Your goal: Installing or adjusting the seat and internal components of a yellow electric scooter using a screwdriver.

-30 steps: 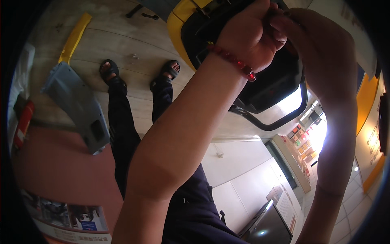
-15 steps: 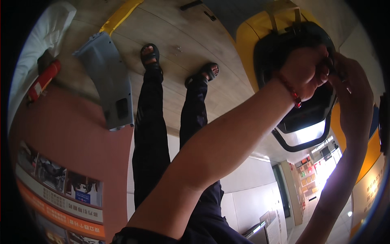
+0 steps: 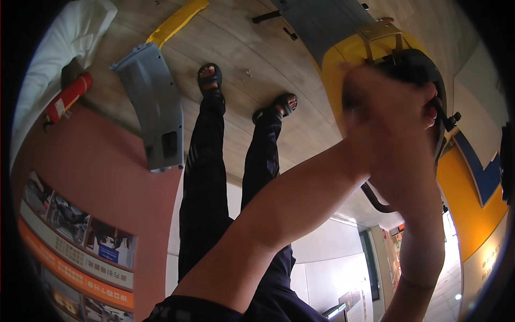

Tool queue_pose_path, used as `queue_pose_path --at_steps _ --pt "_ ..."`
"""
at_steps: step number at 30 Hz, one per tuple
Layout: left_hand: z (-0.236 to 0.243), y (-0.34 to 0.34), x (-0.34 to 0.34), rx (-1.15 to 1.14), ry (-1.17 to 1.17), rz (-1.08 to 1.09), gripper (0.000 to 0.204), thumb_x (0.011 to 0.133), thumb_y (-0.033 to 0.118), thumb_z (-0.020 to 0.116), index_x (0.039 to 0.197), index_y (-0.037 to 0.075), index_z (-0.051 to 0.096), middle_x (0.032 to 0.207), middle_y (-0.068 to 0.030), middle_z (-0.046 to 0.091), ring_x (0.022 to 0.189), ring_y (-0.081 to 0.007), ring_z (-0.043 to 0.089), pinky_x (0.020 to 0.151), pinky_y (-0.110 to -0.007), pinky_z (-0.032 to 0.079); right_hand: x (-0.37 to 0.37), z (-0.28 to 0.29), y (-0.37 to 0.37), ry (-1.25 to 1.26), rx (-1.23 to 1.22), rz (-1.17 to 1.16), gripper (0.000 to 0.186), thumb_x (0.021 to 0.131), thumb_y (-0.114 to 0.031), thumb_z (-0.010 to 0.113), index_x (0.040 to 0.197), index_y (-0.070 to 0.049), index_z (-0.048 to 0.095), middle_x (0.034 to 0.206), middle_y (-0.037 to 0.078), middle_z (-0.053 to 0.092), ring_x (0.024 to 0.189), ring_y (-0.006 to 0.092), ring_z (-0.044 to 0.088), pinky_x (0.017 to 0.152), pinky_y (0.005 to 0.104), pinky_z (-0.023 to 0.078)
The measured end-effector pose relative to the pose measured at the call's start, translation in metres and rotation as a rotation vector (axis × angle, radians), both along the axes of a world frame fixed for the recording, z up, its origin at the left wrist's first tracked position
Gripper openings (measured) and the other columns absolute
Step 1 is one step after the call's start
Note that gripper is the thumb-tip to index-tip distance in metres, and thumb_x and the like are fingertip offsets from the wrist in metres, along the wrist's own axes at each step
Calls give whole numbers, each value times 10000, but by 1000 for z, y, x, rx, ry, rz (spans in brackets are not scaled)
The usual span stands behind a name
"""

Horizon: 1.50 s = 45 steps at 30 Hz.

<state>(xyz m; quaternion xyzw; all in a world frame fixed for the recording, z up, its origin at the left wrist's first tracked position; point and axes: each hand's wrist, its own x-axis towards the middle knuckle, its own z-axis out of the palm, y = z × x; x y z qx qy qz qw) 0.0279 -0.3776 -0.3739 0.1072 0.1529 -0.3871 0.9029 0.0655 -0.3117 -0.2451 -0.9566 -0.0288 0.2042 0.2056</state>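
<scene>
My left hand reaches up to a yellow-and-black vehicle body. Its fingers curl round a short black rod with a knobbed end, beside the black part's right edge. Smeared by motion, my right hand crosses in front of my left wrist and hides much of the left palm. Its fingers are too blurred to read. Behind both hands, the black part of the body is largely covered. A metal bracket stands at its upper edge.
On the wooden floor lie a grey panel, a yellow strip and small loose bits. A red fire extinguisher is at the left, near white cloth. A picture board stands lower left.
My right hand has swung left across the front of my left hand and wrist. The black knobbed rod now shows beside my left fingers. The whole view has shifted slightly.
</scene>
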Motion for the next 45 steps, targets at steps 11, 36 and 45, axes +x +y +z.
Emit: queue_pose_path --at_steps 11,36,45 --pt "27 31 20 -209 498 -142 187 921 213 507 856 45 556 753 -50 573 604 -109 515 564 -233 442 -17 53 -87 121 -584 -172 472 791 -69 597 1242 -160 495 1256 99 511 1171 292 483 982 420 391" --pt "29 26 29 -331 584 -46 179 923 228 501 867 62 539 716 -44 571 617 -122 527 550 -235 428 -9 25 -96 -5 -338 -489 335 927 -300 470 932 -12 640 667 48 592 619 98 547 576 238 427" --pt "43 60 7 -197 437 -288 148 914 187 502 869 62 568 731 -44 587 631 -118 558 562 -244 441 -59 38 -78 134 -211 -691 269 915 -231 466 981 -14 611 689 71 566 645 134 539 593 257 404"
